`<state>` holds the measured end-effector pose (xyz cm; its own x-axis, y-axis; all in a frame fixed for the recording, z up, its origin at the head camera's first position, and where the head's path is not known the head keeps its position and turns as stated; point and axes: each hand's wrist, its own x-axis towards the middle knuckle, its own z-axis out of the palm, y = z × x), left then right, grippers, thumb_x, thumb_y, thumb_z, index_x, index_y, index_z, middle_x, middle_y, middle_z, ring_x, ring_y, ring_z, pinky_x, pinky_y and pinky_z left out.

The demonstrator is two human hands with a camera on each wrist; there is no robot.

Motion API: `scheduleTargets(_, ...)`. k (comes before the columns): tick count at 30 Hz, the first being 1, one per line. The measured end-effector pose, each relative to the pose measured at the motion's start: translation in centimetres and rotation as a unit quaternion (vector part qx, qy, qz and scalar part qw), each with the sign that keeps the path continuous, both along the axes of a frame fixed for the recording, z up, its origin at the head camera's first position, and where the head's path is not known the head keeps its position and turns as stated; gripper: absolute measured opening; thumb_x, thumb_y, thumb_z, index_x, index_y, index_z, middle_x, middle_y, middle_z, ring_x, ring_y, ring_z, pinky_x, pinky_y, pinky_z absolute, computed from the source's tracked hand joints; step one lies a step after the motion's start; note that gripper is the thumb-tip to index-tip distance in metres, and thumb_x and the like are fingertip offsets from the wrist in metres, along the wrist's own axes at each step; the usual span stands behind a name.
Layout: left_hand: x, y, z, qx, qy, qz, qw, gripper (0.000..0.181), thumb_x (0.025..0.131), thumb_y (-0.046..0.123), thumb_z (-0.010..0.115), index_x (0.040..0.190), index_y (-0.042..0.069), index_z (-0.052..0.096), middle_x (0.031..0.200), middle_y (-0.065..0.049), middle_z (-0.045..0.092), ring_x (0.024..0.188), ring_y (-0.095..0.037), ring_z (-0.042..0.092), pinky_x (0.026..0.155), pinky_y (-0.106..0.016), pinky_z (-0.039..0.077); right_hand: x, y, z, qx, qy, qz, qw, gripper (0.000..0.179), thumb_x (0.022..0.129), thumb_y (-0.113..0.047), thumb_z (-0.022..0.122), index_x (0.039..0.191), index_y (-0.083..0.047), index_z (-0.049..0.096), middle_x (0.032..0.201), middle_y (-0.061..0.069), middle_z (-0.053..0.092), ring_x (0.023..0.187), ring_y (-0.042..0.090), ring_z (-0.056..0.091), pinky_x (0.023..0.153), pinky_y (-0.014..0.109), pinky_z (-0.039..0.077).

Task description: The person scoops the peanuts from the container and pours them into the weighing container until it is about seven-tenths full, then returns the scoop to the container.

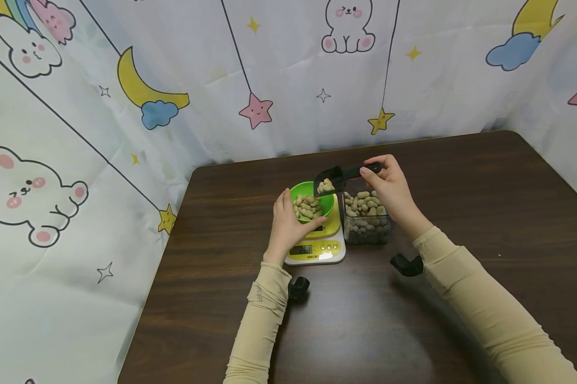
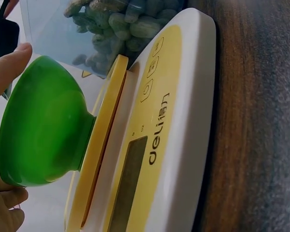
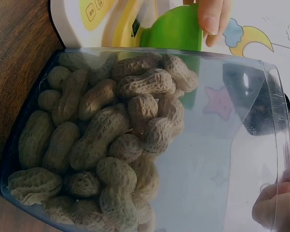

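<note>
A green bowl (image 2: pixel 43 125) of unshelled peanuts (image 1: pixel 307 208) stands on the yellow plate of a white kitchen scale (image 1: pixel 317 259). My left hand (image 1: pixel 290 226) holds the bowl at its sides, thumb on one side and fingers on the other. My right hand (image 1: pixel 393 192) grips the handle of a black scoop (image 1: pixel 353 173). A few peanuts lie in the scoop's end, which overlaps the bowl's right rim in the head view. Right of the scale is a clear container (image 1: pixel 367 236) partly filled with peanuts, below the right hand.
The scale's display (image 1: pixel 302 249) shows digits. Black wrist devices (image 1: pixel 298 288) sit under both sleeves, close over the dark wooden table (image 1: pixel 211 224). A white curtain (image 1: pixel 288 69) printed with cartoons hangs behind the table's far edge.
</note>
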<state>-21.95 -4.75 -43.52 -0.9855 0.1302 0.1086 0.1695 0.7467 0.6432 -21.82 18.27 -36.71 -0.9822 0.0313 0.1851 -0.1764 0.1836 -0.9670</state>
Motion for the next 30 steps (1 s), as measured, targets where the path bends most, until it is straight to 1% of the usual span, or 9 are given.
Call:
scheduleTargets(2, 0.00, 0.01, -0.05, 0.001, -0.004, 0.001, 1.0000, 0.116, 0.070, 0.062, 0.070, 0.151, 0.007, 0.008, 0.154, -0.016, 0.017, 0.143, -0.031, 0.017, 0.112, -0.050, 0.030, 0.02, 0.00, 0.02, 0.009, 0.005, 0.003, 0.9999, 0.022, 0.096, -0.024, 0.052, 0.113, -0.015, 0.043, 0.059, -0.006, 0.044, 0.057, 0.013, 0.042, 0.053, 0.028, 0.034)
scheduleTargets(6, -0.07, 0.01, -0.14, -0.001, -0.008, 0.003, 1.0000, 0.116, 0.070, 0.063, 0.070, 0.151, 0.007, 0.008, 0.154, -0.016, 0.017, 0.143, -0.029, 0.018, 0.112, -0.048, 0.030, 0.10, 0.04, 0.01, 0.024, 0.014, 0.014, 0.9995, 0.026, 0.096, -0.025, 0.051, 0.117, -0.012, 0.042, 0.056, -0.004, 0.040, 0.044, 0.011, 0.031, 0.044, 0.029, 0.030)
scheduleTargets(9, -0.05, -0.04, -0.15, 0.001, -0.012, 0.003, 0.9999, 0.116, 0.071, 0.063, 0.069, 0.151, 0.006, 0.008, 0.154, -0.016, 0.017, 0.144, -0.029, 0.017, 0.112, -0.048, 0.030, 0.14, 0.04, -0.06, 0.033, 0.018, 0.021, 0.9991, 0.028, 0.096, -0.026, 0.051, 0.118, -0.012, 0.041, 0.053, -0.005, 0.036, 0.040, 0.011, 0.026, 0.042, 0.030, 0.029)
scheduleTargets(14, 0.10, -0.12, -0.10, 0.003, -0.017, 0.003, 0.9998, 0.115, 0.071, 0.063, 0.069, 0.150, 0.005, 0.009, 0.154, -0.017, 0.017, 0.144, -0.030, 0.017, 0.112, -0.049, 0.030, 0.12, -0.04, -0.13, 0.042, 0.023, 0.020, 0.9986, 0.029, 0.096, -0.026, 0.051, 0.119, -0.010, 0.042, 0.053, -0.005, 0.035, 0.041, 0.011, 0.027, 0.043, 0.029, 0.030)
scheduleTargets(21, 0.22, -0.22, -0.08, 0.006, -0.017, 0.002, 0.9998, 0.115, 0.071, 0.063, 0.068, 0.150, 0.004, 0.010, 0.154, -0.017, 0.017, 0.143, -0.030, 0.017, 0.112, -0.049, 0.030, 0.11, -0.06, -0.29, 0.052, 0.016, 0.013, 0.9985, 0.032, 0.096, -0.025, 0.051, 0.121, -0.007, 0.041, 0.053, -0.005, 0.033, 0.039, 0.011, 0.026, 0.040, 0.030, 0.028)
scheduleTargets(28, 0.24, -0.31, -0.16, 0.009, -0.013, 0.003, 0.9999, 0.114, 0.071, 0.063, 0.068, 0.150, 0.005, 0.010, 0.154, -0.016, 0.016, 0.144, -0.029, 0.016, 0.112, -0.048, 0.030, 0.11, -0.16, -0.26, 0.051, 0.018, 0.015, 0.9984, 0.027, 0.097, -0.020, 0.050, 0.119, -0.007, 0.042, 0.053, -0.006, 0.033, 0.040, 0.011, 0.026, 0.041, 0.029, 0.027)
scheduleTargets(30, 0.25, -0.31, -0.08, 0.012, -0.010, 0.005, 0.9999, 0.114, 0.071, 0.063, 0.068, 0.150, 0.006, 0.010, 0.155, -0.015, 0.014, 0.144, -0.028, 0.015, 0.112, -0.048, 0.030, 0.12, -0.19, -0.31, 0.049, 0.018, 0.014, 0.9986, 0.027, 0.097, -0.021, 0.051, 0.119, -0.008, 0.042, 0.054, -0.006, 0.033, 0.040, 0.011, 0.026, 0.041, 0.029, 0.027)
